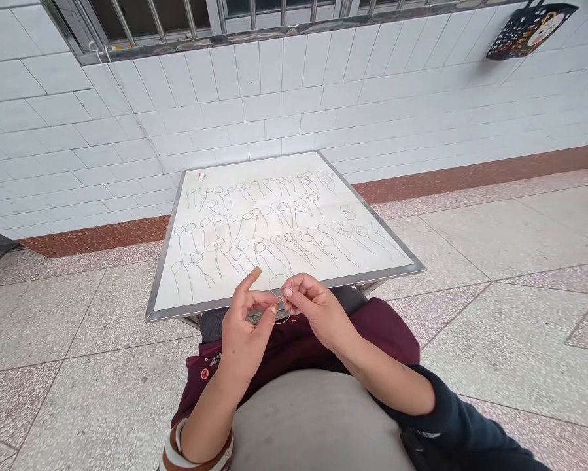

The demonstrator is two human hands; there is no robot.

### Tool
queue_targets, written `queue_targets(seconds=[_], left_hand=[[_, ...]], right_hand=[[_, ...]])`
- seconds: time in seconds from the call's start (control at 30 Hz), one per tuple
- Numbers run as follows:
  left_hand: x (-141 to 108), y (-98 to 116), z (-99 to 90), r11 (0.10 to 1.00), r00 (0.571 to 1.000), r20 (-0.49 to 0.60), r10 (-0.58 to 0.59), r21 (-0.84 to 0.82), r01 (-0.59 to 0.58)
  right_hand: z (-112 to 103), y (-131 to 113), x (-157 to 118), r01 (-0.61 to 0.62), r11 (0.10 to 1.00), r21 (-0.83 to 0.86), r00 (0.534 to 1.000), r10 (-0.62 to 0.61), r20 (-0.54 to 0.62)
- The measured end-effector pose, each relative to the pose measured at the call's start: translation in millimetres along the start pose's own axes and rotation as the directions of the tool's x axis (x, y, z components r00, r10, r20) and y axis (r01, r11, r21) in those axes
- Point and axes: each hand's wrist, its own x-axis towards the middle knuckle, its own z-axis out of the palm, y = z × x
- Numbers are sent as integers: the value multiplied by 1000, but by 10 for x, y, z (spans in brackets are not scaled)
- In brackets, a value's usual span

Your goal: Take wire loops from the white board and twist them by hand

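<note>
A thin, pale wire (282, 321) bent into loops spans both my hands, just over the near edge of the table. My left hand (242, 330) pinches it between the thumb and a finger, while the forefinger sticks up with a tan cover on its tip. The fingertips of my right hand (320, 311) are closed on the same wire, close to the left fingertips. Beyond them, several looped wires (259, 245) with long tails lie in rows on the white tabletop (362, 258). Fingers partly hide how the wire crosses itself.
A small white and red object (201, 176) sits at the table's far left corner. The grey metal rim (294, 293) borders the tabletop. Behind stands a white tiled wall (284, 91) with a barred window above. A dotted dark bag (529, 29) hangs at upper right.
</note>
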Motion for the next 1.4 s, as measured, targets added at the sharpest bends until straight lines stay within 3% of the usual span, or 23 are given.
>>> queue_targets(seconds=[0.13, 0.23, 0.47, 0.83, 1.03, 1.17, 1.27, 1.4], left_hand=[[-1, -66, 5, 971, 996, 20, -89, -220, 91], [-11, -105, 47, 950, 993, -1, -121, -289, 116], [-20, -85, 154, 953, 986, -125, -113, -295, 72], [23, -146, 88, 957, 987, -143, -73, -288, 29], [79, -120, 10, 975, 985, -134, -108, -209, 78], [94, -115, -74, 988, 991, -73, -111, -117, 102], [90, -107, -155, 996, 994, -73, -84, 20, 86], [91, -109, -271, 961, 998, -59, 21, 276, -4]], right_hand=[[-18, 41, 30, 4, 996, 93, 1000, -1, -28], [-9, 56, 36, -30, 988, 155, 999, 36, -36], [46, 102, 24, -38, 985, 170, 998, 45, -37], [110, 88, -13, -22, 997, 75, 1000, 23, -18], [97, 163, -23, -30, 998, 62, 999, 31, -15], [48, 205, -26, -14, 998, -69, 999, 16, 28], [-38, 250, -20, 90, 953, -290, 995, -75, 61], [-205, 345, -13, 390, 715, -581, 921, -312, 234]])
